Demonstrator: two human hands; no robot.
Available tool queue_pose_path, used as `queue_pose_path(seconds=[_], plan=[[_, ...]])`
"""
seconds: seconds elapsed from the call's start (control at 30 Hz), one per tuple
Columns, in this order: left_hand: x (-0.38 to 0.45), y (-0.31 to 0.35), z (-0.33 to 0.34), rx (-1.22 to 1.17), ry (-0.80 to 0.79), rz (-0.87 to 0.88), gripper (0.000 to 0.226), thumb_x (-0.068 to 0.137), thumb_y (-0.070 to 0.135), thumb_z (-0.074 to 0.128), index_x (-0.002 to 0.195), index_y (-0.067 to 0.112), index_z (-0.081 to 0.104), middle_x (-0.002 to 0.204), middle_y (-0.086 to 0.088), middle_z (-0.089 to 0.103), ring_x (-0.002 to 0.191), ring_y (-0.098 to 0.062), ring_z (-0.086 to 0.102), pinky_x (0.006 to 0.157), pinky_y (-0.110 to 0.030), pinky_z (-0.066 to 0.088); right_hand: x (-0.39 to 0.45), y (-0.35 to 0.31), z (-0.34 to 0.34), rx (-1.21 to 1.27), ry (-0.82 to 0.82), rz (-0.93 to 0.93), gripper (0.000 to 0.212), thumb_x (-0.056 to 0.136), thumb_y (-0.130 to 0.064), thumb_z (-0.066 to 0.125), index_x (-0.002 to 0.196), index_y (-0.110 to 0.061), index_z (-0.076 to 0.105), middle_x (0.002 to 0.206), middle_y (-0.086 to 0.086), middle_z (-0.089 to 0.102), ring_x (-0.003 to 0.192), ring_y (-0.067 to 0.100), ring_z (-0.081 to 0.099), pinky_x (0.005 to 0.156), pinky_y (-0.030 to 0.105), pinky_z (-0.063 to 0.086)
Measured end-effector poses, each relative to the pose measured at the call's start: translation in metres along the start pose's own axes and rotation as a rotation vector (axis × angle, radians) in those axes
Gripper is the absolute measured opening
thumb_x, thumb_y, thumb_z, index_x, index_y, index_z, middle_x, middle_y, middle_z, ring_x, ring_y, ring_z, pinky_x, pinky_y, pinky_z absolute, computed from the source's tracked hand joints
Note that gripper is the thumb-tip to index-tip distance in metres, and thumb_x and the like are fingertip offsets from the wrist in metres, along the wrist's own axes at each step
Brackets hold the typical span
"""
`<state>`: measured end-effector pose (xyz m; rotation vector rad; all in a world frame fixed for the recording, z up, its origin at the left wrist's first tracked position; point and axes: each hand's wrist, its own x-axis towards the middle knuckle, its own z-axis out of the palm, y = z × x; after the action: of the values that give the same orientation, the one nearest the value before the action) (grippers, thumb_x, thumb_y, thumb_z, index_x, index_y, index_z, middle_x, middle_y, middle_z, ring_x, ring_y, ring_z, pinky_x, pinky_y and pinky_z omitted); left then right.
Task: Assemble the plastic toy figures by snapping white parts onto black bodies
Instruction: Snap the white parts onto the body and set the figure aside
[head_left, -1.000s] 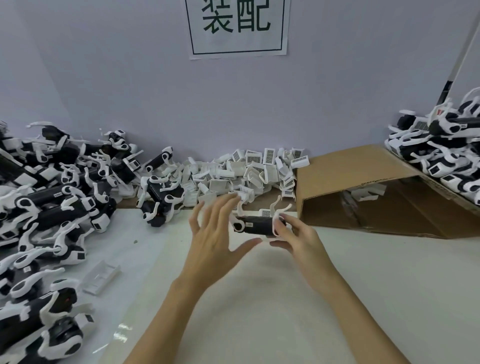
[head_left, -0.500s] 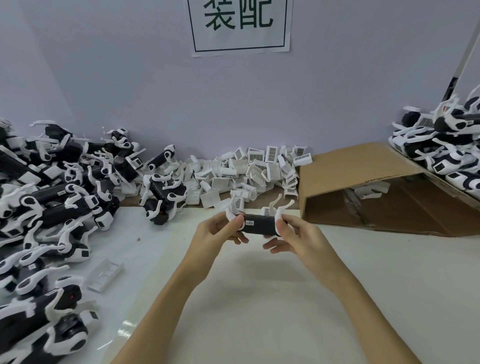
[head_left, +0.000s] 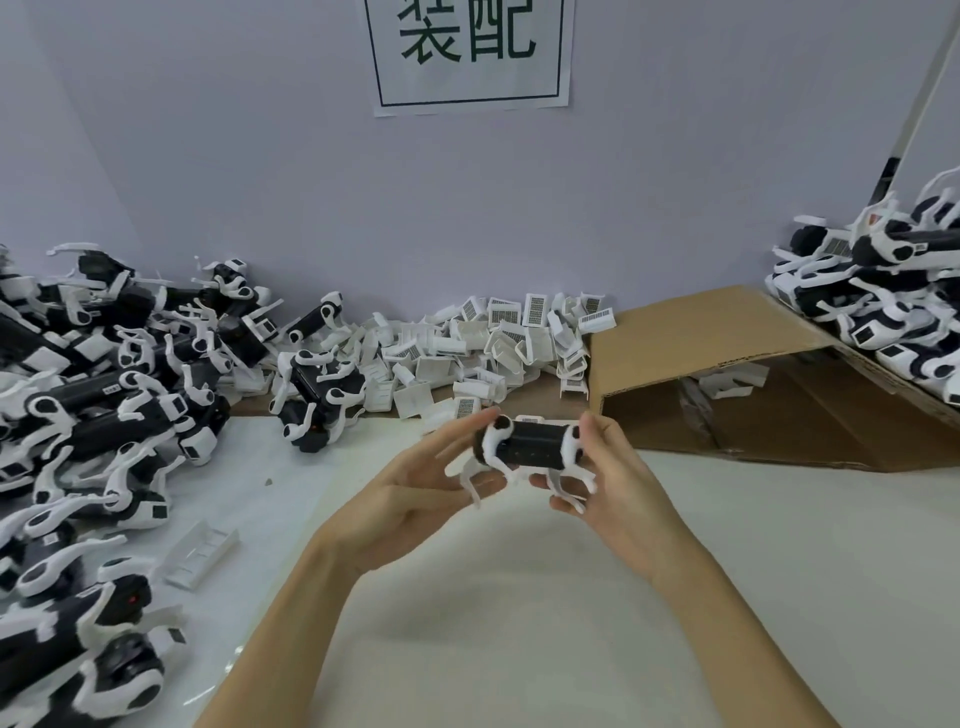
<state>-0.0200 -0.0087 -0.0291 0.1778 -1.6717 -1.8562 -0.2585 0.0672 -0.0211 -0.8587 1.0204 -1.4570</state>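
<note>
While the right hand is gripping the black toy body just before the cardboard box, the left hand, fingers straight, is steadying it, probably awaiting another white part.

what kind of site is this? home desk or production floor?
Most likely a small factory assembly station. Heaps of identical black-and-white plastic toy figures crowd the left, a pile of loose white plastic parts lies along the wall, and a printed paper sign with Chinese characters hangs above.
</note>
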Motion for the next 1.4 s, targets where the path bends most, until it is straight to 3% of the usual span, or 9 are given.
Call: queue_pose_path(seconds=[0.17, 0.33, 0.6, 0.7, 0.8, 0.9, 1.1, 1.23, 1.4], plan=[[0.012, -0.008, 0.005, -0.136, 0.243, -0.135, 0.049, 0.110, 0.030, 0.056, 0.156, 0.014, 0.051, 0.153, -0.025, 0.057, 0.137, -0.050, 0.058, 0.114, -0.055, 0.051, 0.002, 0.007, 0.002, -0.013, 0.098, -0.087, 0.048, 0.087, -0.044, 0.072, 0.131, -0.034, 0.057, 0.113, 0.008, 0.076, 0.099, 0.032, 0.077, 0.071, 0.036, 0.059], [0.015, -0.016, 0.015, 0.213, 0.519, -0.169, 0.067, 0.087, 0.058, 0.077, 0.141, 0.020, 0.065, 0.116, -0.013, 0.080, 0.102, -0.041, 0.078, 0.093, -0.039, 0.063, 0.003, 0.015, 0.007, -0.190, 0.098, -0.215, 0.055, 0.082, -0.050, 0.081, 0.130, -0.033, 0.061, 0.101, 0.002, 0.079, 0.100, 0.019, 0.075, 0.097, 0.036, 0.057], [0.014, -0.012, 0.025, 0.348, 0.613, -0.016, 0.061, 0.074, 0.055, 0.084, 0.130, 0.033, 0.073, 0.109, -0.001, 0.082, 0.094, -0.021, 0.079, 0.088, -0.026, 0.057, 0.002, 0.017, 0.008, -0.221, 0.058, -0.211, 0.072, 0.087, -0.051, 0.072, 0.151, -0.029, 0.047, 0.122, 0.001, 0.074, 0.120, 0.016, 0.068, 0.110, 0.040, 0.050], [0.014, -0.015, 0.025, 0.703, 0.762, 0.123, 0.067, 0.071, 0.046, 0.096, 0.133, 0.033, 0.073, 0.106, 0.010, 0.079, 0.078, -0.004, 0.061, 0.081, -0.019, 0.049, 0.000, 0.023, 0.016, -0.336, 0.182, -0.123, 0.088, 0.083, -0.060, 0.074, 0.156, -0.029, 0.035, 0.135, -0.003, 0.065, 0.121, 0.011, 0.067, 0.110, 0.040, 0.050], [0.014, -0.023, 0.026, 1.202, 0.741, 0.427, 0.078, 0.077, 0.030, 0.097, 0.145, 0.010, 0.064, 0.120, 0.002, 0.073, 0.096, -0.005, 0.064, 0.089, -0.015, 0.049, -0.003, 0.026, 0.022, -0.305, 0.301, -0.112, 0.048, 0.092, -0.047, 0.073, 0.127, -0.017, 0.061, 0.111, 0.008, 0.076, 0.089, 0.018, 0.078, 0.090, 0.040, 0.062], [0.014, -0.026, 0.030, 1.386, 0.544, 0.546, 0.086, 0.084, 0.027, 0.093, 0.156, 0.008, 0.051, 0.137, -0.007, 0.065, 0.120, -0.019, 0.065, 0.099, -0.031, 0.056, -0.006, 0.023, 0.031, -0.231, 0.086, -0.023, 0.046, 0.099, -0.049, 0.061, 0.117, -0.008, 0.073, 0.102, 0.013, 0.080, 0.093, 0.027, 0.079, 0.085, 0.040, 0.064], [0.014, -0.023, 0.041, 1.009, 0.415, 0.441, 0.083, 0.092, 0.057, 0.079, 0.160, 0.031, 0.039, 0.144, 0.012, 0.056, 0.126, -0.019, 0.064, 0.103, -0.031, 0.054, -0.008, 0.018, 0.025, -0.085, 0.008, 0.058, 0.029, 0.100, -0.018, 0.068, 0.128, -0.011, 0.067, 0.116, 0.017, 0.076, 0.104, 0.034, 0.075, 0.085, 0.045, 0.063], [0.013, -0.015, 0.031, 1.176, 0.595, 0.521, 0.064, 0.102, 0.056, 0.064, 0.152, 0.019, 0.051, 0.152, 0.005, 0.049, 0.142, -0.022, 0.051, 0.113, -0.039, 0.045, -0.011, 0.016, 0.020, -0.438, -0.008, -0.098, 0.046, 0.093, -0.006, 0.072, 0.126, -0.036, 0.067, 0.118, -0.002, 0.073, 0.107, 0.020, 0.073, 0.095, 0.041, 0.061], [0.009, -0.006, 0.023, 1.231, 0.413, 0.323, 0.073, 0.090, 0.069, 0.074, 0.152, 0.036, 0.056, 0.141, 0.024, 0.062, 0.135, -0.009, 0.055, 0.113, -0.037, 0.042, -0.010, 0.020, 0.020, -0.611, -0.083, -0.242, 0.054, 0.084, -0.005, 0.071, 0.123, -0.043, 0.068, 0.122, 0.001, 0.067, 0.112, 0.011, 0.062, 0.094, 0.046, 0.060]])
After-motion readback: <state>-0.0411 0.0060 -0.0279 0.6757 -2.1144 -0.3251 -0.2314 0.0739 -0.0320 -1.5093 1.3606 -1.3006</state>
